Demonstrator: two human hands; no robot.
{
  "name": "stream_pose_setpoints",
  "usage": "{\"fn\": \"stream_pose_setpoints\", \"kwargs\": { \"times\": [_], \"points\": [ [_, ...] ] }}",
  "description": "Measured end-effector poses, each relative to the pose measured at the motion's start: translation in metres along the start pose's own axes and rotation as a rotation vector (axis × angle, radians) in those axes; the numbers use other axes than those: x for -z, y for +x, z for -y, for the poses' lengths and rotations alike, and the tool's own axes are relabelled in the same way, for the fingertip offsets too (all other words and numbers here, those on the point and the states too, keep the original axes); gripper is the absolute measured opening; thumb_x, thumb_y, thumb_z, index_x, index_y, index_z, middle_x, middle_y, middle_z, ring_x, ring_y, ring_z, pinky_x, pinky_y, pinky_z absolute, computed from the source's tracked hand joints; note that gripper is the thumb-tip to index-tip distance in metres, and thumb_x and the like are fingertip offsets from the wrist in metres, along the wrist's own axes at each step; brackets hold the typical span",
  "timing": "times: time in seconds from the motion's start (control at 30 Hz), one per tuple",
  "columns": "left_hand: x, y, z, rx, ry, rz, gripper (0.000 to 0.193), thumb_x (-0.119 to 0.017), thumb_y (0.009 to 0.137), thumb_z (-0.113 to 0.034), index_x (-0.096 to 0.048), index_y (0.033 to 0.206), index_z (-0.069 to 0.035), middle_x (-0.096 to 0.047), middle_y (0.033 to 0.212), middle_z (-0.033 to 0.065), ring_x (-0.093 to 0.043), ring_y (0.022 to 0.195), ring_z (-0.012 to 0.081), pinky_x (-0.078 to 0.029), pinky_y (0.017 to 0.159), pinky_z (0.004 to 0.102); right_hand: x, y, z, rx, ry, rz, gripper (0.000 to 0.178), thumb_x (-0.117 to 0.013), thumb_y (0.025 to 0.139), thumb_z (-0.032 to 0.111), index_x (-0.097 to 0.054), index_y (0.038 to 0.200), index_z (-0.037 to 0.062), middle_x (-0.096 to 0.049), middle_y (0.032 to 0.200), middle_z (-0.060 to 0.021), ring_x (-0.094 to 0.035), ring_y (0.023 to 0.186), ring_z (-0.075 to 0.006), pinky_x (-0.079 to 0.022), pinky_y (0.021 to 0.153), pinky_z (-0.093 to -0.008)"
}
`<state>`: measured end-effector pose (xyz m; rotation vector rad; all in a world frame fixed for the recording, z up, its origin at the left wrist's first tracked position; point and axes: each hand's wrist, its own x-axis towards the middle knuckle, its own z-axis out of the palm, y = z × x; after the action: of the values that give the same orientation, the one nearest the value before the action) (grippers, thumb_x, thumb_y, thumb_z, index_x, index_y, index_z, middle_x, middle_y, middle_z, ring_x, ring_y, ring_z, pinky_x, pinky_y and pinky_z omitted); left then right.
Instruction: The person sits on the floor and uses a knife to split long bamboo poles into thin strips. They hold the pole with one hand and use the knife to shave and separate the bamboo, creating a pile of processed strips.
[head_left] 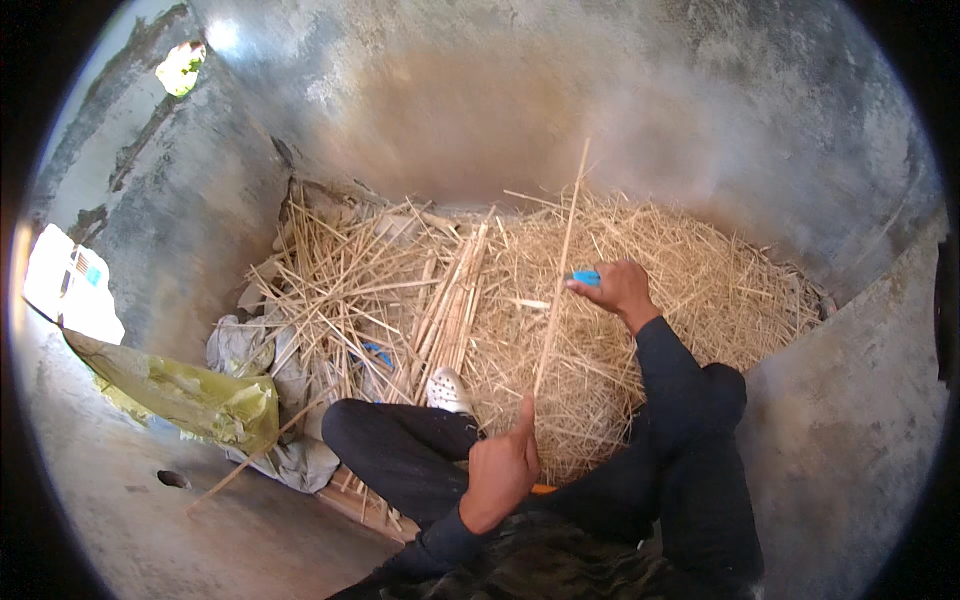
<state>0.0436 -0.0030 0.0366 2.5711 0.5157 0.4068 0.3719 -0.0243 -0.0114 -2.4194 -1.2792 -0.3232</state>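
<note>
A long thin bamboo strip (563, 262) slants away from me over the pile of shavings. Its near end meets the tip of my left hand (503, 467), whose index finger points along it while the other fingers are curled in. My right hand (622, 293) is closed around a blue-handled tool (586, 278), which sits right beside the strip about midway along. The tool's working end is too small to make out.
Pale shavings (700, 290) heap between my legs and the back wall (480, 110). A bundle of split strips (455, 300) and loose sticks (330, 275) lie left of centre. My shoe (447, 390) stands beside them. A yellow-green sack (190, 390) hangs near a wall opening at left.
</note>
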Motion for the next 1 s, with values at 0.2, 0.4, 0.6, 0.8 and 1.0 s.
{"fn": "stream_pose_setpoints", "kwargs": {
  "times": [0.2,0.4,0.6,0.8,1.0],
  "points": [
    [-0.007,0.003,-0.002,-0.018,-0.059,0.105,0.055,-0.055,0.082,-0.008,-0.041,0.134,0.001,-0.057,0.058,0.0186,-0.056,0.048,0.0345,-0.042,0.044,0.0452,-0.014,0.007,-0.034,-0.270,0.026,0.084,0.074,-0.044,0.075,0.078,-0.063,0.062,0.0075,-0.057,0.054,-0.0135,-0.059,0.051,-0.0311,-0.045,0.047,-0.0416],
    [-0.009,-0.022,-0.009,-0.038,-0.090,0.154,0.057,-0.056,0.080,-0.006,-0.040,0.134,-0.001,-0.057,0.060,0.0170,-0.057,0.050,0.0343,-0.043,0.046,0.0446,-0.008,0.016,-0.068,-0.288,-0.142,0.137,0.082,-0.039,0.075,0.082,-0.063,0.062,0.0052,-0.059,0.058,-0.0145,-0.061,0.055,-0.0314,-0.046,0.050,-0.0418],
    [-0.006,-0.019,-0.010,-0.005,-0.002,0.258,0.058,-0.057,0.079,-0.009,-0.039,0.134,-0.001,-0.060,0.063,0.0173,-0.057,0.050,0.0344,-0.043,0.046,0.0455,-0.014,0.018,-0.082,-0.262,-0.164,0.238,0.085,-0.035,0.074,0.085,-0.066,0.068,0.0056,-0.062,0.063,-0.0125,-0.064,0.061,-0.0289,-0.048,0.054,-0.0439],
    [-0.001,-0.019,-0.006,-0.032,-0.015,0.225,0.060,-0.058,0.078,-0.009,-0.040,0.134,0.000,-0.059,0.061,0.0162,-0.057,0.049,0.0340,-0.043,0.046,0.0450,-0.024,0.014,-0.087,-0.238,-0.126,0.268,0.081,-0.039,0.076,0.082,-0.068,0.075,0.0060,-0.062,0.065,-0.0118,-0.061,0.058,-0.0279,-0.047,0.056,-0.0440],
    [0.007,-0.018,0.018,0.007,-0.054,0.069,0.053,-0.057,0.075,-0.001,-0.050,0.128,0.000,-0.056,0.058,0.0162,-0.058,0.050,0.0326,-0.044,0.046,0.0422,-0.022,0.010,-0.044,-0.573,0.695,0.598,0.077,-0.033,0.078,0.083,-0.046,0.058,0.0100,-0.039,0.046,-0.0016,-0.039,0.037,-0.0146,-0.030,0.037,-0.0321]
  ]
}}
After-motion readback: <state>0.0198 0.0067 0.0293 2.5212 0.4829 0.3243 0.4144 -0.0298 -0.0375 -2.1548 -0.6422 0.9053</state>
